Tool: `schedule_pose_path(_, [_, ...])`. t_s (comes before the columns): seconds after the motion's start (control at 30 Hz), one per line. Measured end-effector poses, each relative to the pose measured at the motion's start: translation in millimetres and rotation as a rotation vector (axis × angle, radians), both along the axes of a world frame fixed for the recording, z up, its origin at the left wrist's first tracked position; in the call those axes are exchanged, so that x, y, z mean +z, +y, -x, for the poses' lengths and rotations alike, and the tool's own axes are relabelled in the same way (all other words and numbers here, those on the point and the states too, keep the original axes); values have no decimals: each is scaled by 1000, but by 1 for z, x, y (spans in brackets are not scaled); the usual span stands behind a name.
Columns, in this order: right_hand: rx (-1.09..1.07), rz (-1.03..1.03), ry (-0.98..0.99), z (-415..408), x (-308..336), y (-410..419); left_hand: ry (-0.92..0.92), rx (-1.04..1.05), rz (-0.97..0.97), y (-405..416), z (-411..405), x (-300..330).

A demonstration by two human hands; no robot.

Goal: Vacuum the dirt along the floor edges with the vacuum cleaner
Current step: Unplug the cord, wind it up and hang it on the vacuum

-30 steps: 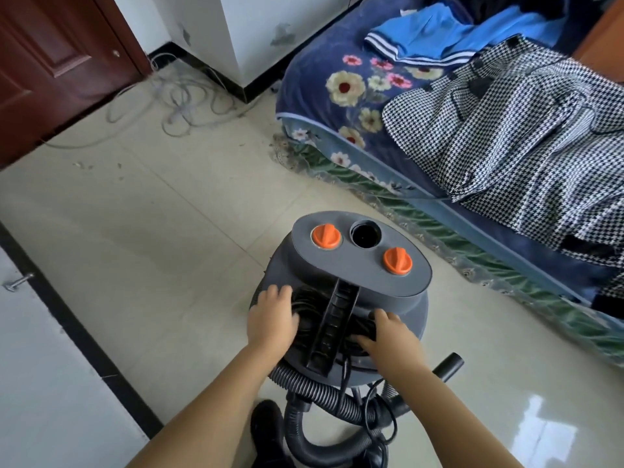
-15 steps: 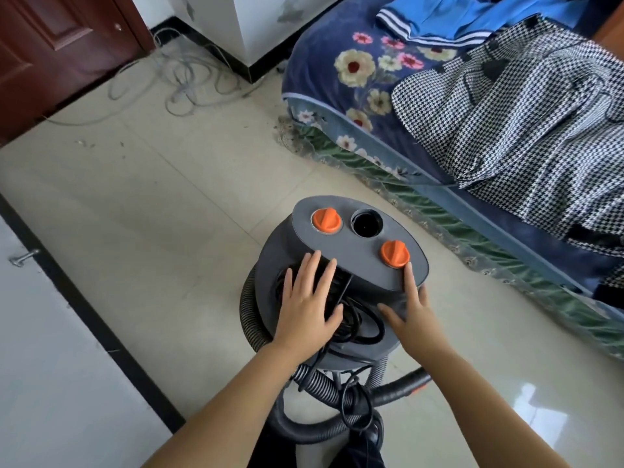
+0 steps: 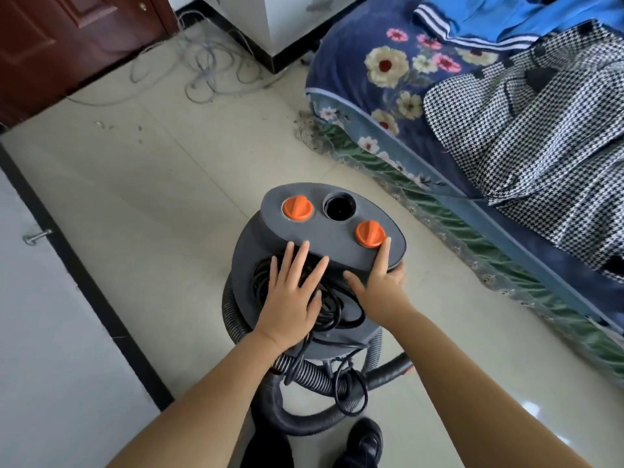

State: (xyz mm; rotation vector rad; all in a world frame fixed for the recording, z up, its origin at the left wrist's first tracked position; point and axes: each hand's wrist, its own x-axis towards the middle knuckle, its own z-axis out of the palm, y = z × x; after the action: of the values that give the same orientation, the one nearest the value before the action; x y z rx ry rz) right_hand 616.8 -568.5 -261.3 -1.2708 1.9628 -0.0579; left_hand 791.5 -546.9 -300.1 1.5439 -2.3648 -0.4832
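Left hand lay flat, fingers spread, on the vacuum cleaner cord coil; right hand, fingers extended, touched its lid, apparently steadying it.

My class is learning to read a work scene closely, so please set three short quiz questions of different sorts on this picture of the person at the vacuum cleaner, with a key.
1. True or false: the left hand lies with spread fingers on the coiled black power cord on top of the vacuum cleaner.
2. How many orange knobs does the grey top panel carry, and what sits between them?
3. Which does the right hand touch? A) the ribbed hose B) the panel edge beside the nearer orange knob C) the bed

Key: 1 true. 2 Two; a round black opening. 3 B.
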Motion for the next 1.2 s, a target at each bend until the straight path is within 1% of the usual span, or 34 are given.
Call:
schedule_pose_path(0.13, [27, -22, 0, -36, 2, -40, 0, 89, -50, -27, -30, 5])
schedule_pose_path(0.3, [60, -42, 0, -80, 2, -90, -106, 169, -23, -64, -68, 11])
schedule_pose_path(0.4, [74, -19, 45, -105, 1, -116, -87, 229, -20, -86, -85, 10])
schedule_pose_path(0.53, [69, -29, 57, -135, 0, -154, -51, 308, -37, -120, -104, 11])
schedule_pose_path(0.7, [74, -33, 66, -161, -2, -212, 11, 297, 11, -176, -135, 6])
schedule_pose_path(1.03, [60, -4, 72, -198, -10, -348, 3, 306, 30, -311, -172, 0])
schedule_pose_path(1.13, [30, -1, 121, -213, -16, -392, -11, 264, 27, -359, -186, 2])
schedule_pose_path(1.2, [-16, -25, 117, -221, -20, -416, -22, 216, 23, -391, -199, 1])
